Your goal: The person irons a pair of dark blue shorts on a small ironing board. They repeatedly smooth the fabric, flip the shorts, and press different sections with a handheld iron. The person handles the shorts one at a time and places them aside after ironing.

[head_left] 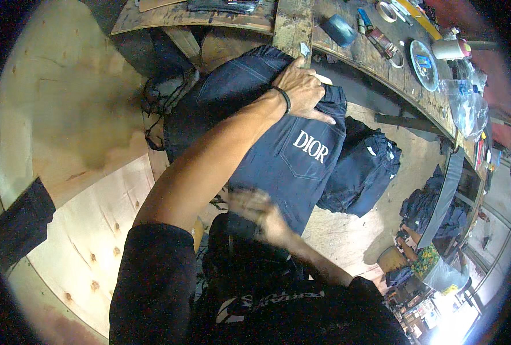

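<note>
A pair of dark denim trousers (298, 150) hangs spread in front of me, with a back pocket carrying white printed lettering. My left hand (306, 92), a dark band at its wrist, grips the trousers near the waistband. Its thumb lies along the denim and its other fingers reach over the top edge. Lower down, my right hand (258, 213) is at the leg part of the trousers. Motion smears its fingers, so their hold cannot be made out.
Folded dark trousers (362, 167) lie to the right. The wooden workbench (376, 54) beyond bears tape rolls, a thread cone (451, 49) and a round dish (424, 66). A plywood panel (103, 224) stands left. Another person (439, 267) is at the far right beside a dark clothing heap.
</note>
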`<state>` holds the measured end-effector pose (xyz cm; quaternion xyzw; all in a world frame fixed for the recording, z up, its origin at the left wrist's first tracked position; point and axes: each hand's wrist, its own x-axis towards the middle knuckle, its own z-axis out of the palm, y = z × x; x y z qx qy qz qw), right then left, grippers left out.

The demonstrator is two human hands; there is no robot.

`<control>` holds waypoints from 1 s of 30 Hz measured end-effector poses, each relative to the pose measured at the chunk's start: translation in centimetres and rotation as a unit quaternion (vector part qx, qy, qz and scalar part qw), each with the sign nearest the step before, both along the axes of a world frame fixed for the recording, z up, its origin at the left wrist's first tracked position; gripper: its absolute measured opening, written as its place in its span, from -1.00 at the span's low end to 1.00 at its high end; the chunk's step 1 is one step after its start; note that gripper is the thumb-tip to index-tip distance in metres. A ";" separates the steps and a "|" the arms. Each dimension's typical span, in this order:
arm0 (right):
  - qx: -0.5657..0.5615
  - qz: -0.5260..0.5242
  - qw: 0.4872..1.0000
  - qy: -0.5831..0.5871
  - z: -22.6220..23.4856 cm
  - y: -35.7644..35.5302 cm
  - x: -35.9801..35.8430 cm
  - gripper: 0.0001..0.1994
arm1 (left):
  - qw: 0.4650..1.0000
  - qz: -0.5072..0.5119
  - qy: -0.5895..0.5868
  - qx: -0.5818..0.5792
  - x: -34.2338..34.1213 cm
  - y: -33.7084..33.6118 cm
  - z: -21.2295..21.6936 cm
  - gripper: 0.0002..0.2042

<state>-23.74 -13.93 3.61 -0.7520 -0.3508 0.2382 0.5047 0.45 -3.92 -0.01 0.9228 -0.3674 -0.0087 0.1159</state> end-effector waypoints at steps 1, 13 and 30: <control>-0.006 0.101 0.993 0.052 0.5 0.1 -0.6 -0.33 | 1.000 0.000 -0.007 -0.012 -0.1 0.0 -0.1 -0.12; -0.006 -0.052 0.998 0.035 -2.1 -3.7 -7.9 -0.36 | 0.999 0.027 -0.003 -0.043 -0.3 0.1 -0.6 -0.13; 0.005 0.085 0.996 0.029 -0.6 -4.6 -4.8 -0.30 | 0.997 0.011 -0.026 -0.078 -6.4 4.1 2.1 -0.20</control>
